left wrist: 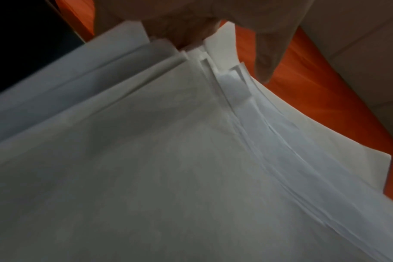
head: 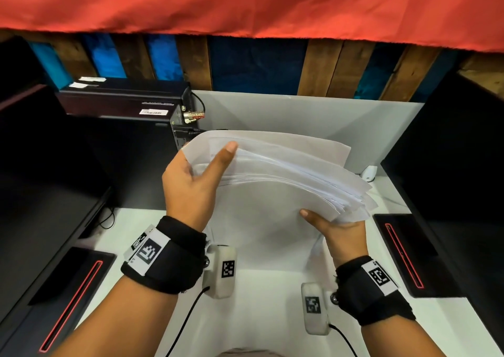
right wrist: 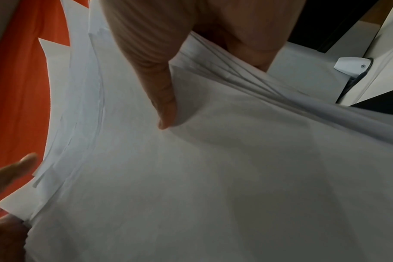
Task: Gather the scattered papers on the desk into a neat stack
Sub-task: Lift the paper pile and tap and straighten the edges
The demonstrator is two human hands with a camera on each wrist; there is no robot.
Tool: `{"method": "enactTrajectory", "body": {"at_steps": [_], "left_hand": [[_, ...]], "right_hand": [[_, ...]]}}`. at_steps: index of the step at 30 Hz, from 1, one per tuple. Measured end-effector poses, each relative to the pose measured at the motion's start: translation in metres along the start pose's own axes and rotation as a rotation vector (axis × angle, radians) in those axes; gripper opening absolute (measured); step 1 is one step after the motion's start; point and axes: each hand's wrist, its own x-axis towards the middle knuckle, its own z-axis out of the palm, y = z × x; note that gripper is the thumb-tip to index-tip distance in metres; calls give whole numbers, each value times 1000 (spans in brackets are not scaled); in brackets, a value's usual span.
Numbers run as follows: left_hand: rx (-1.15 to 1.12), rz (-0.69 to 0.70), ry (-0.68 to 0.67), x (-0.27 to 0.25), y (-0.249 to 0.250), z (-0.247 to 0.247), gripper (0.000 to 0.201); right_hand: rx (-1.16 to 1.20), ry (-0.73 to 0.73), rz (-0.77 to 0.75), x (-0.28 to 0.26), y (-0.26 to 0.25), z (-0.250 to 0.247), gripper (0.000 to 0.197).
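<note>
A loose sheaf of white papers hangs in the air over the white desk, its sheets fanned and uneven at the right edge. My right hand grips its lower right corner, thumb pressed on the front sheet and fingers behind. My left hand is at the upper left corner: the edge sits against the palm, the thumb is straight and off the paper, and the fingers are hidden behind the sheets.
Dark monitors flank the desk, with red-striped stands at the left and right. A black computer case with plugged cables stands back left. A white divider closes the back, with a red cloth above it.
</note>
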Motion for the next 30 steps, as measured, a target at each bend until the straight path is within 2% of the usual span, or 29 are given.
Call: {"method": "enactTrajectory", "body": {"at_steps": [9, 12, 15, 17, 19, 24, 30], "left_hand": [[109, -8, 84, 0, -12, 2, 26], [128, 12, 94, -1, -9, 2, 12], [162, -20, 95, 1, -5, 6, 54], [199, -56, 107, 1, -4, 8, 68], [230, -76, 136, 2, -6, 9, 70], [254, -100, 145, 3, -12, 13, 59], [236, -109, 152, 7, -9, 15, 65]], "right_hand": [[13, -4, -29, 0, 3, 0, 51], [18, -1, -33, 0, 4, -1, 50], [18, -11, -39, 0, 3, 0, 47], [14, -16, -42, -1, 2, 1, 45], [11, -21, -40, -2, 2, 0, 45], [3, -23, -28, -2, 3, -1, 45], [13, -33, -32, -1, 3, -2, 44]]}}
